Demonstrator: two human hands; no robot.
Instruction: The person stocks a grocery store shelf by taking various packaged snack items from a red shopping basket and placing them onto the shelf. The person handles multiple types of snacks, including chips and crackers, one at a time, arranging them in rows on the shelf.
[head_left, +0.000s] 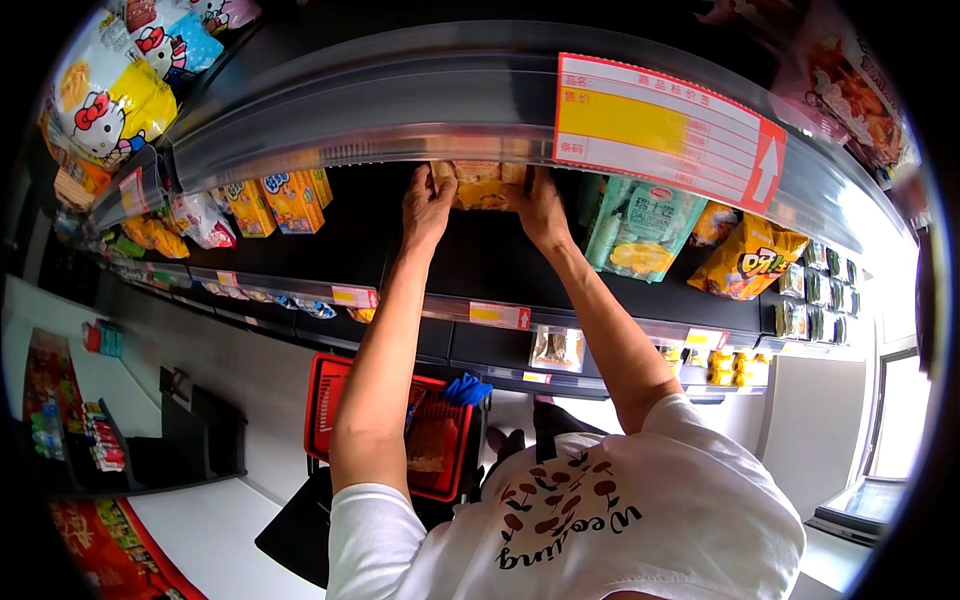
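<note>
Both arms reach forward onto a black store shelf (465, 255), under the price rail of the shelf above. A yellow-and-tan snack package (481, 191) is between my hands, its upper part hidden by the rail. My left hand (430, 201) grips the left end, thumb on the near side. My right hand (541, 210) is at the right end, its fingertips partly hidden by the rail. A green bag of packaged Swiss rolls (645, 225) stands right of my right hand. Yellow snack boxes (289, 202) stand farther left of my left hand.
A clear rail (360, 142) with a large price tag (667, 131) crosses above my hands. Below the shelf stands a red basket (327, 405) with packages in it and blue material (466, 389) at its rim. An orange snack bag (750, 259) sits farther right.
</note>
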